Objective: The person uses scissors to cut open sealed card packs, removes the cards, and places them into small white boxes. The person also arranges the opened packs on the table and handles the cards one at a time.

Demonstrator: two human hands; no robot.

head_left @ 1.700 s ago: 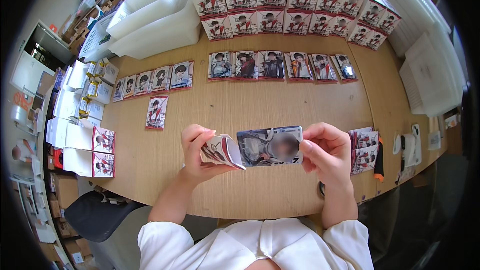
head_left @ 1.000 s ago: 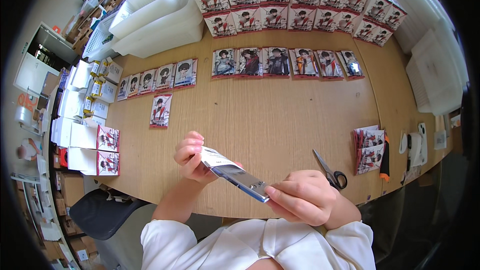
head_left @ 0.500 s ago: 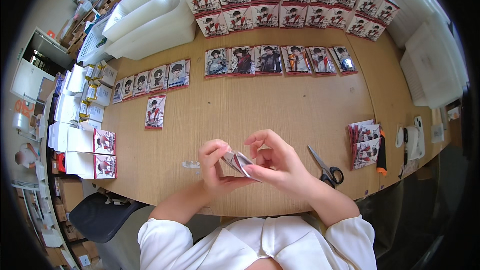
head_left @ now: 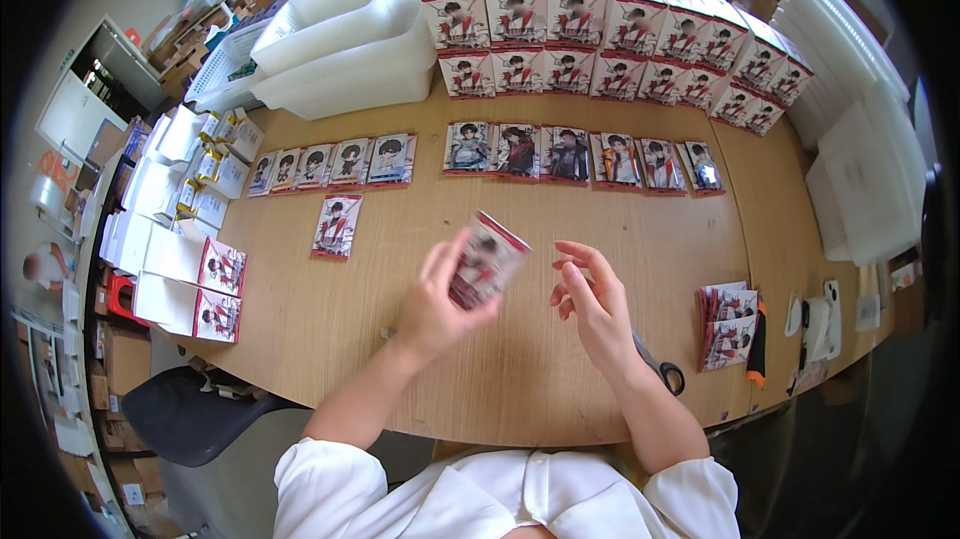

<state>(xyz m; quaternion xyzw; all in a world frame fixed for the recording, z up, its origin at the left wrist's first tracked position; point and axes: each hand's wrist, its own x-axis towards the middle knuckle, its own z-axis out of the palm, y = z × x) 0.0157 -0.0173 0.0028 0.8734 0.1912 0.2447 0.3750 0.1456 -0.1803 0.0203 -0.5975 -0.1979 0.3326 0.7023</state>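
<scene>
Gripped in my left hand (head_left: 437, 301) is a flat card packet (head_left: 488, 257), white with red edges and a printed figure, raised over the table and a little blurred. To its right my right hand (head_left: 596, 301) holds nothing, its fingers apart and slightly curled. A similar packet (head_left: 337, 226) lies alone beyond my left hand. Behind it runs a row of small-figure cards (head_left: 350, 161), and further right a row of tall-figure cards (head_left: 567, 153). Scissors (head_left: 662, 367) lie beside my right wrist, partly hidden by it.
At the right sits a stack of packets (head_left: 728, 339) beside an orange-and-black tool (head_left: 757, 344). Display boxes (head_left: 575, 19) are piled along the back. White bins (head_left: 345, 89) stand back left, white cartons (head_left: 168, 274) along the left edge. A chair (head_left: 195, 417) is below left.
My hands have come apart. The left one has carried the packet up and forward, turning its printed face upward; the right has let go. The whole view has tilted up slightly.
</scene>
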